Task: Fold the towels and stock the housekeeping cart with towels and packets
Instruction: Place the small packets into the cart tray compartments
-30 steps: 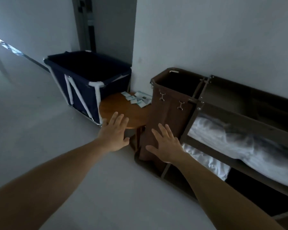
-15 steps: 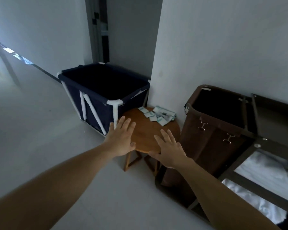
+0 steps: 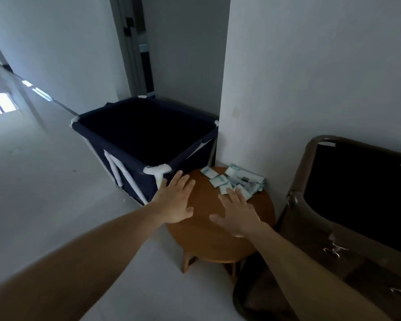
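Several small white and teal packets (image 3: pixel 235 180) lie in a loose pile at the far side of a round wooden side table (image 3: pixel 208 242), against the wall. My left hand (image 3: pixel 175 201) hovers with straight fingers over the table's left edge, beside the corner of the hamper. My right hand (image 3: pixel 237 213) is stretched out flat above the tabletop, its fingertips just short of the nearest packets. Neither hand holds anything. The brown bag of the housekeeping cart (image 3: pixel 338 237) stands at the right. No towels show in this view.
A dark blue fabric hamper (image 3: pixel 134 158) on a white tube frame stands left of the table, its inside dark. A wall corner (image 3: pixel 222 112) rises behind the packets. A doorway (image 3: pixel 137 47) lies beyond. Pale floor (image 3: pixel 33 181) stretches away to the left.
The view has swung left and closer, so the cart's towel shelves have left the frame. Both hands have moved forward over the table, the right one nearing the packets.
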Available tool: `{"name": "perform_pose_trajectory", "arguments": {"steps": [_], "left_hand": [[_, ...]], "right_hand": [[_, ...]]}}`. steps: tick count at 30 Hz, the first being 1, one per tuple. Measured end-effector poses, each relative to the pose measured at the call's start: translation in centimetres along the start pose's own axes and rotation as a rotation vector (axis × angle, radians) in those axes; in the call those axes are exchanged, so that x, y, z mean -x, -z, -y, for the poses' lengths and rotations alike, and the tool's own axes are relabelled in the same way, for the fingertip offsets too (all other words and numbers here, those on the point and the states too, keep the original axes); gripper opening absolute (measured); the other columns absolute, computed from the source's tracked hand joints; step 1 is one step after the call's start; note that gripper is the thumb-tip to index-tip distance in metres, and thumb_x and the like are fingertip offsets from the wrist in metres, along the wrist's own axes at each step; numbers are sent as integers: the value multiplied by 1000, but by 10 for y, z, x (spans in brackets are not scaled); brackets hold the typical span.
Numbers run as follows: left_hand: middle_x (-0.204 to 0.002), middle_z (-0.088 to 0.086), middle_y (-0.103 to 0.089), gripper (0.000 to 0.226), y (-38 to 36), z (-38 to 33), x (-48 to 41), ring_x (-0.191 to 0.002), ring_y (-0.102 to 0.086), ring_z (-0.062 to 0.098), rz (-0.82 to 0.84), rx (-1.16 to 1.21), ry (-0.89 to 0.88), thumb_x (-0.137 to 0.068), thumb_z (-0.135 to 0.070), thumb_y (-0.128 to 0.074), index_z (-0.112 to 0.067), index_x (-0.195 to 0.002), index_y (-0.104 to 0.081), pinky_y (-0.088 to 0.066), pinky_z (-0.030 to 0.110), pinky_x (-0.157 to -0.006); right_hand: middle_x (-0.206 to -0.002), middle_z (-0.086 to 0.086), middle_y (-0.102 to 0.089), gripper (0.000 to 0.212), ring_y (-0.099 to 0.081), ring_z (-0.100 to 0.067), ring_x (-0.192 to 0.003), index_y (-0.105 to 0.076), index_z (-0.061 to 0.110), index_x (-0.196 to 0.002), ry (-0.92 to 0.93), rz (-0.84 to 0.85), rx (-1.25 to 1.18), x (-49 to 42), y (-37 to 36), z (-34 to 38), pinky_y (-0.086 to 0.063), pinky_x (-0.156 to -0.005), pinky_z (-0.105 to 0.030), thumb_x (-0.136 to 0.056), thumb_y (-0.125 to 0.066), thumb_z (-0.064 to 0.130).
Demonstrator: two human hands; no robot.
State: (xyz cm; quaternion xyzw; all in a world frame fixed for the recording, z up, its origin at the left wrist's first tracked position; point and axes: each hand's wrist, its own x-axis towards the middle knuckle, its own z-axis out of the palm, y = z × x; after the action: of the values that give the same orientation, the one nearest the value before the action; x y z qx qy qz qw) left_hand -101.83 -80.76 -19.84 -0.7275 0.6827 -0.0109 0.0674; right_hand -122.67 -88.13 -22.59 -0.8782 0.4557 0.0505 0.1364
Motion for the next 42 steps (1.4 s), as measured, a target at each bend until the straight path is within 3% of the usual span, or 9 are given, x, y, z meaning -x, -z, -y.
{"name": "perform_pose_trajectory", "arguments": {"steps": [13, 22, 26, 30, 33, 39, 42], "left_hand": [[-165, 1, 1, 85, -68, 47, -198, -151, 13, 22, 162, 136, -86, -93, -56, -43, -20, -157, -2, -8, 53, -119], [-164, 2, -5, 80, -143, 89, -331, -151, 6, 24, 344, 306, -125, -96, -54, -41, -18, -157, -3, -13, 50, -119], [-162, 4, -13, 79, -182, 86, -368, -151, -3, 24, 407, 468, -33, -95, -52, -48, -18, -156, -11, -16, 46, -119], [-161, 9, -18, 81, -208, 84, -404, -147, -19, 28, 442, 645, 181, -93, -54, -53, -18, -156, -16, -18, 42, -118], [-162, 5, -14, 81, -227, 88, -421, -148, -18, 28, 492, 675, 281, -93, -54, -50, -21, -157, -12, -20, 45, -119], [-164, 5, -7, 87, -261, 82, -456, -150, -11, 28, 607, 690, 453, -91, -53, -54, -27, -157, -4, -13, 47, -119], [-163, 10, -12, 84, -278, 76, -460, -149, -14, 29, 554, 790, 484, -92, -45, -59, -20, -157, -12, -15, 44, -120]], "right_hand": [[-166, -2, 1, 86, 10, -27, -152, -10, 21, -158, -164, 162, -97, -186, -20, -33, -11, -120, -49, -93, -40, 68], [-163, -3, -11, 73, -2, -27, -151, -21, 21, -154, -287, 242, -215, -317, -37, -55, -18, -117, -53, -95, -46, 56], [-164, -8, -13, 78, -9, -29, -150, -20, 18, -156, -286, 304, -229, -374, -62, -73, -20, -119, -48, -94, -52, 52], [-162, -12, -19, 78, -17, -31, -148, -24, 15, -155, -281, 329, -232, -436, -96, -98, -25, -118, -47, -94, -51, 55], [-159, -15, -25, 74, -24, -32, -145, -27, 11, -153, -266, 324, -252, -478, -117, -113, -30, -115, -44, -95, -52, 50], [-136, -15, -48, 63, -43, -33, -125, -43, 8, -139, -230, 167, -123, -551, -151, -129, -41, -96, -41, -93, -54, 50], [-130, -15, -51, 60, -45, -34, -120, -47, 8, -132, -193, 76, -20, -574, -162, -132, -39, -92, -40, -90, -59, 49]]}}
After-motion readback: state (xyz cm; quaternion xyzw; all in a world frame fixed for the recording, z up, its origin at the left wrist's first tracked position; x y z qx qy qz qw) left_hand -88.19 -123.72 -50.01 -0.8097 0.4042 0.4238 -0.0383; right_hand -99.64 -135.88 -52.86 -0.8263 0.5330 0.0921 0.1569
